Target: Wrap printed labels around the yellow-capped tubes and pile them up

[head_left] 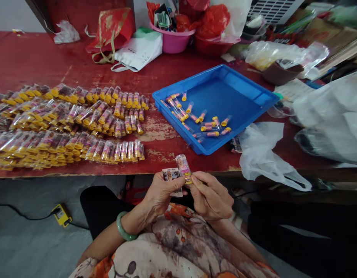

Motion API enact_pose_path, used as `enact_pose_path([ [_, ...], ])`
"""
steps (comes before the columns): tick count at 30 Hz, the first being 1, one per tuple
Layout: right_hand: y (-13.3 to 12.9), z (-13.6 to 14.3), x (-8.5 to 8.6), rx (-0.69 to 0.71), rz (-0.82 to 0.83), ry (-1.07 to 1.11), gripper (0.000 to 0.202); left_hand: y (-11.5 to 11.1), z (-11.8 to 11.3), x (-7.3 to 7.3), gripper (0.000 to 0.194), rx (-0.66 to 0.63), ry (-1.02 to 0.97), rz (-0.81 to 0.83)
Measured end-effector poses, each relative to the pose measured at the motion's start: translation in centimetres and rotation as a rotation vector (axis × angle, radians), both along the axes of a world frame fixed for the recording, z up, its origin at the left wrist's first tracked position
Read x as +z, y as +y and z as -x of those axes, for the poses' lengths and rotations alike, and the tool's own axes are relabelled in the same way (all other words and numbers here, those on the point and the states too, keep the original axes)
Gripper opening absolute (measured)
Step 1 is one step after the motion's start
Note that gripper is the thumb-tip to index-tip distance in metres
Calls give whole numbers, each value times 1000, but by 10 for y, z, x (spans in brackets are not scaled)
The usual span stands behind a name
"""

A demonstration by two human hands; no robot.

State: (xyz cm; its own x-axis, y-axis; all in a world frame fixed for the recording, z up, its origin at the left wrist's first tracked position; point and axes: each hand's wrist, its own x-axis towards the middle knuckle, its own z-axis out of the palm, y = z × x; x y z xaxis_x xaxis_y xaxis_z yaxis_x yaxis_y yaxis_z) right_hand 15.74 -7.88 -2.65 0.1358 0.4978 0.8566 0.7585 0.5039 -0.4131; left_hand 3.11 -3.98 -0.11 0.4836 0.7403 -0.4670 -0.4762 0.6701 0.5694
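My left hand [158, 193] is closed on a small stack of printed cards [169, 174], which sticks out past the thumb. A clear tube [182, 166] with a pink and yellow printed insert stands up between my two hands, leaning a little left. Thumb and fingers of my right hand [211, 196] pinch it near its lower end, and my left thumb presses against it there. Similar tubes with yellow ends [213, 127] lie scattered in the blue tray [245, 141] beyond my hands. Rows of finished-looking tubes [53, 141] are piled on the left.
The red table [164, 158] has its near edge just past my hands. White plastic bags [262, 154] hang over that edge at right. A pink basin [174, 40], a red bag [111, 29] and a white bag [142, 48] stand behind. Another person's dark-clad leg [297, 227] is at right.
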Motion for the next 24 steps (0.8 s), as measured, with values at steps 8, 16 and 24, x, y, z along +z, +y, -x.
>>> enact_pose_path([
  [8,-2,0,-2,-48,-11,-30,39,-2,-1,-2,36,-20,-12,17],
  [16,2,2,2,-31,-41,-55,42,-1,-1,-8,33,-8,-25,-15],
  [24,2,1,2,-62,-58,-96,37,-2,-1,-9,34,-16,4,-22],
])
